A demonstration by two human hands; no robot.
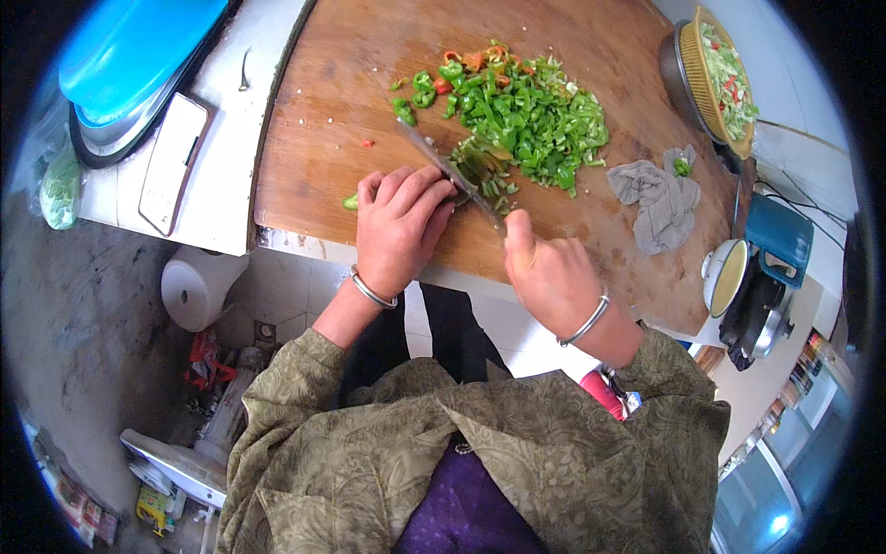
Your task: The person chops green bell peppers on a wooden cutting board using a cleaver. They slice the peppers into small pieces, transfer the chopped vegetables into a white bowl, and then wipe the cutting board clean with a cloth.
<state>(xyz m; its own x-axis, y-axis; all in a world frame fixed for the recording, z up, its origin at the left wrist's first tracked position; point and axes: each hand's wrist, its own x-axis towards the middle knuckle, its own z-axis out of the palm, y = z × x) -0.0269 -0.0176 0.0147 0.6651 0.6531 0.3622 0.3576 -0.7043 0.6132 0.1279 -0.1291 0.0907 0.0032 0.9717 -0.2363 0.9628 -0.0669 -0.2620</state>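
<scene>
My right hand (554,273) grips a kitchen knife (443,161), seen nearly edge-on, its blade running up and to the left. Pressed close to the blade, my left hand (403,221) holds down a green pepper; a pale green end of the pepper (350,201) pokes out on its left, and the rest is hidden under the fingers. Cut green strips (488,166) lie on the blade's far side. Beyond them spreads a big heap of chopped green pepper (540,128), with orange-red pieces (477,61) at its far end. All of this rests on a wooden cutting board (332,83).
On the board's right lies a crumpled grey cloth (657,201) with a pepper stem end on it. A yellow basket (695,79) of chopped vegetables stands at the far right, a bowl (725,278) nearer. Left are a smartphone (176,163) and a blue basin (138,55).
</scene>
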